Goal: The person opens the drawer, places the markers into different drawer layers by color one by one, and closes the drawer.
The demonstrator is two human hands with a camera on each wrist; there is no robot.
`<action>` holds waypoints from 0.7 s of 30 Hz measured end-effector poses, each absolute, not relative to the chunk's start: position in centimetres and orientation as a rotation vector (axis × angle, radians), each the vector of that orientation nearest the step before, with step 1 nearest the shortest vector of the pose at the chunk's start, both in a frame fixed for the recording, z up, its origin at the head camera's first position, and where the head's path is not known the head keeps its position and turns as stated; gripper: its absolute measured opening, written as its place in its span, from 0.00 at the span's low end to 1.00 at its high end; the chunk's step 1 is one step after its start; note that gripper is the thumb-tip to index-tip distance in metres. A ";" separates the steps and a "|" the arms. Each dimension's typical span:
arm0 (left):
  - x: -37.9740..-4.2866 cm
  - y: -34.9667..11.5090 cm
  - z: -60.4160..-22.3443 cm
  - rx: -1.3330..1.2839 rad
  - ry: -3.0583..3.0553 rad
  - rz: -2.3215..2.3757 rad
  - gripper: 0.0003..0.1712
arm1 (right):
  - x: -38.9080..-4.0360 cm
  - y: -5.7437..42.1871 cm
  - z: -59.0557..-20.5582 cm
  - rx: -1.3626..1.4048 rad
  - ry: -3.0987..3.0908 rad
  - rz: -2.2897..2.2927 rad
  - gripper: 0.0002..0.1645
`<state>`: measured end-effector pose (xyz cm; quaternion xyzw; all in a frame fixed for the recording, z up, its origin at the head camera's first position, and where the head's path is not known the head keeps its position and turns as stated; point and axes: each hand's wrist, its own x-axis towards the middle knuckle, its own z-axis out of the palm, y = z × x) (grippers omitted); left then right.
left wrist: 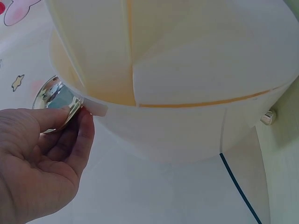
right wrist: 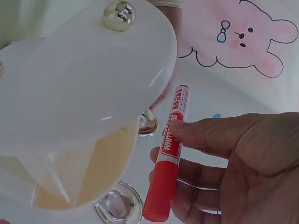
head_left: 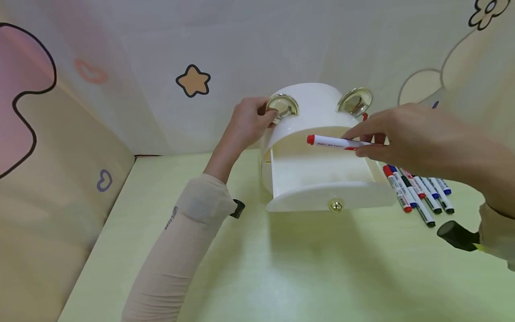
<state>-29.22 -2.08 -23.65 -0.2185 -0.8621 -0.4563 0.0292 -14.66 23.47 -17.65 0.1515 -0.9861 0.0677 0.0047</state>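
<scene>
A white rounded box [head_left: 315, 100] with two gold disc ears stands on the table, its drawer [head_left: 306, 197] pulled out at the front. My left hand [head_left: 251, 120] pinches the rim of the left gold ear [head_left: 283, 103], thumb on its face in the left wrist view [left wrist: 58, 100]. Between thumb and fingers, my right hand [head_left: 418, 138] holds a red-capped whiteboard marker [head_left: 331, 142] level above the drawer. The right wrist view shows the white label and red cap of this marker [right wrist: 172, 140]. The visible part of the drawer floor [head_left: 318, 172] is bare.
Several markers [head_left: 418, 192] with red, blue and black caps lie in a loose pile right of the box. A gold knob [head_left: 335, 205] sits on the drawer front. Printed cloth [head_left: 241, 53] hangs close behind and at the sides of the pale green table [head_left: 249, 277].
</scene>
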 end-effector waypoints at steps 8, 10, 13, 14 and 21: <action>-29.2 -2.1 -23.6 -0.648 -2.666 -1.411 0.10 | -15.1 22.0 -18.2 0.590 -3.130 0.278 0.20; -29.1 -2.1 -23.6 -0.642 -2.671 -1.416 0.10 | -15.2 21.7 -18.4 0.621 -3.130 0.280 0.20; -29.1 -2.0 -23.6 -0.640 -2.681 -1.421 0.10 | -15.4 21.4 -18.9 0.648 -3.128 0.274 0.21; -29.1 -2.0 -23.6 -0.640 -2.686 -1.420 0.10 | -15.5 21.3 -19.0 0.654 -3.126 0.271 0.21; -29.1 -2.1 -23.6 -0.648 -2.673 -1.443 0.09 | -15.7 20.9 -19.4 0.704 -3.083 0.245 0.22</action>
